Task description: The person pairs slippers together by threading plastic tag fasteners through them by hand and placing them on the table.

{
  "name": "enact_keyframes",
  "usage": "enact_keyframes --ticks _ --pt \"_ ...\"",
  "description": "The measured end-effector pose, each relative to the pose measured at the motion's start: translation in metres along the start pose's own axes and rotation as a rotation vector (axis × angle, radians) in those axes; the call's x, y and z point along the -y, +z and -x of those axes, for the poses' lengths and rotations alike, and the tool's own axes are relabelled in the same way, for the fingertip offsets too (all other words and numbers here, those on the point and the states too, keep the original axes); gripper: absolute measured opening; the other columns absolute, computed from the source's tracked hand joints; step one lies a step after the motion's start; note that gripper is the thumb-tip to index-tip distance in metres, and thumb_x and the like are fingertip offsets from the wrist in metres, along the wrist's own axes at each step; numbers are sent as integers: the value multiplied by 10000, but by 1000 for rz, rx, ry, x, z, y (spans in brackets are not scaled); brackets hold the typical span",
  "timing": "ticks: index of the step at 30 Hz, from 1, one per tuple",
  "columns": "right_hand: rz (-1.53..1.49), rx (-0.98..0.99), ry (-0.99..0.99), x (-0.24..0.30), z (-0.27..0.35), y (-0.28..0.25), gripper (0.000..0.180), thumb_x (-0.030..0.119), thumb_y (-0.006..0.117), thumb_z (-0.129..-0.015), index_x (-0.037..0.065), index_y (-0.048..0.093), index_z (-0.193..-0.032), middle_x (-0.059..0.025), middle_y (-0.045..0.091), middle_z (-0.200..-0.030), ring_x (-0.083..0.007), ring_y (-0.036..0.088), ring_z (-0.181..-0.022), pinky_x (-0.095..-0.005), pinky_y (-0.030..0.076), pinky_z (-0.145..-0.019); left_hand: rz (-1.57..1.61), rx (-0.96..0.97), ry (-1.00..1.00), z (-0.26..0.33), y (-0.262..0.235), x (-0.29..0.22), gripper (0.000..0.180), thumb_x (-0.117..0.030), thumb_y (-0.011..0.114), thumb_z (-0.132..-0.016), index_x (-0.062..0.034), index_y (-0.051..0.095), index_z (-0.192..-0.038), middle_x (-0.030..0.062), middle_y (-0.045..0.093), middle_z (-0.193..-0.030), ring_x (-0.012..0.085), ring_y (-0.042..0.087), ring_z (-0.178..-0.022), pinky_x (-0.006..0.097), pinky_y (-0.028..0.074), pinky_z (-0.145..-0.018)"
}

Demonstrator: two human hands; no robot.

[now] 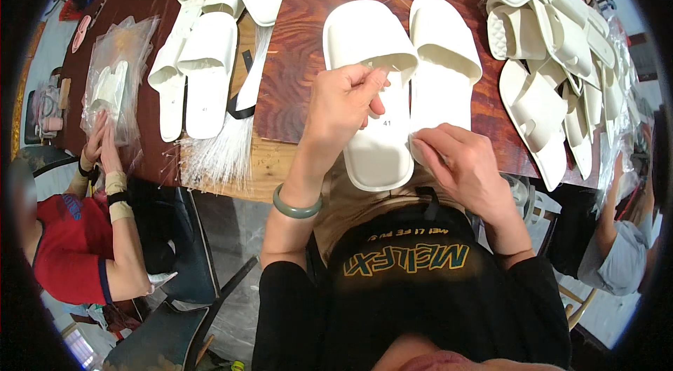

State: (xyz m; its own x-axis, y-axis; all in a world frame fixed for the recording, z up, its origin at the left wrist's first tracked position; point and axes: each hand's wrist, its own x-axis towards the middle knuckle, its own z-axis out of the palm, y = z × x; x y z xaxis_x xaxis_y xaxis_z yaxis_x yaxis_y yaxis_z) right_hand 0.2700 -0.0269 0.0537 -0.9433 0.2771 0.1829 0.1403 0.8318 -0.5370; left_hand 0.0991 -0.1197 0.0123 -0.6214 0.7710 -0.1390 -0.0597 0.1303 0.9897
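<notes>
Reddish-brown wood, strongly grained, tops the bench point(291, 94), with paler wood showing at its near left. Around it, the room holds dark chairs point(158, 336) and a person in red point(77, 252), hands close together at a clear bag point(130, 38). On the right, a heap of white slippers point(554, 28) lies stacked, probably to save space; more lie at the left beside a bundle of white strands point(217, 161). Between them, the left slipper point(378, 161) and right slipper point(449, 94) sit side by side, toes pointing away, which likely leaves both strap openings easy to reach. The left hand point(340, 105) bends over the left strap's opening, thumb and forefinger together; whether those fingers clamp a thread I cannot tell. The right hand point(466, 164) curls at the right slipper's heel, perhaps steadying it, its grip unclear.
</notes>
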Motion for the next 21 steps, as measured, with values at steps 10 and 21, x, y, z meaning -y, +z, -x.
enact_keyframes --ticks 10,21 --pt "90 29 15 -4 -9 1 114 92 567 -802 26 528 -718 -115 537 -529 -290 561 -490 -376 431 -469 -370 36 -131 10 -29 -22 290 -260 634 -839 9 664 -732 22 571 -550 42 429 -409 192 314 -390" --pt "419 -219 -145 -30 -68 46 121 112 580 -800 43 534 -711 -101 535 -496 -269 548 -444 -373 420 -430 -593 -52 235 -131 -63 -7 416 -349 531 -886 46 655 -844 80 647 -733 140 592 -701 257 457 -674"
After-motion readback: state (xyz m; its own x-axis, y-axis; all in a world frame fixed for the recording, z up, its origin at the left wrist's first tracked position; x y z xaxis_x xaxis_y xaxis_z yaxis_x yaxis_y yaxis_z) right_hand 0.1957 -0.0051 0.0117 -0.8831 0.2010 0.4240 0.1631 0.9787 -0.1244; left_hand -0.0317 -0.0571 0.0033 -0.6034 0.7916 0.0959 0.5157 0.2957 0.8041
